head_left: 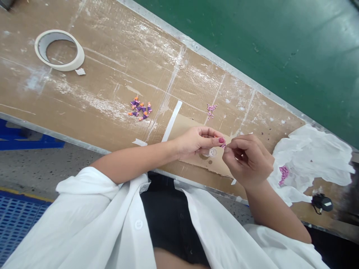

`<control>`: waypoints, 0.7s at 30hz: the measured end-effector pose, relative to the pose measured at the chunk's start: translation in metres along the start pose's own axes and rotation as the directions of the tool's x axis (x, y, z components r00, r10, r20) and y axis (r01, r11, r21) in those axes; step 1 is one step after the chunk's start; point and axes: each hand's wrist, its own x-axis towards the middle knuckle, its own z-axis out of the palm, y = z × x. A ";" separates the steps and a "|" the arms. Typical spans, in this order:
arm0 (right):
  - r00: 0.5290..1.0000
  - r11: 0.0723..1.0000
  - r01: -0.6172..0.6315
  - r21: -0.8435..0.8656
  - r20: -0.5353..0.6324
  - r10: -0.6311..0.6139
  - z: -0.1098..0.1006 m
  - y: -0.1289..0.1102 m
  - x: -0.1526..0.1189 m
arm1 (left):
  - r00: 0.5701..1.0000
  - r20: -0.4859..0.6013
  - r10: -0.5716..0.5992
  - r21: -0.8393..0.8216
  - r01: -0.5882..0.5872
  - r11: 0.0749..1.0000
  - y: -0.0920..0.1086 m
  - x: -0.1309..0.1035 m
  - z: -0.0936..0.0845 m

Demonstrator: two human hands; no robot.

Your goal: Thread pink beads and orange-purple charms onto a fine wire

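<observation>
My left hand is closed in a pinch on a tiny purple and orange figure, mostly covered by the fingers. Close against it, my right hand is bent with thumb and forefinger pinched together at the figure's edge; anything between those fingertips is too small to make out. Just under the left fingers stands a small clear cup on a taped-down cardboard sheet. Beyond the hands lies a scatter of tiny pink and purple pieces. To the left is a cluster of several similar purple and orange figures.
A roll of masking tape lies at the far left of the brown-covered table. On the right, a crumpled white sheet bears a heap of pink pieces, near a black object. A green surface borders the far edge.
</observation>
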 end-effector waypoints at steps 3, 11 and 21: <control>0.999 0.999 0.034 -0.018 -0.006 -0.034 0.001 0.001 0.000 | 1.000 0.001 0.020 -0.024 -0.020 1.000 -0.001 -0.001 0.002; 0.999 0.999 0.044 -0.023 0.014 -0.043 0.005 0.002 -0.002 | 0.998 -0.052 0.023 -0.050 -0.025 0.998 -0.004 0.000 0.005; 0.971 0.908 -0.213 0.362 -0.028 0.239 0.007 0.031 0.008 | 0.995 0.044 0.088 -0.042 -0.086 0.995 0.007 -0.004 0.005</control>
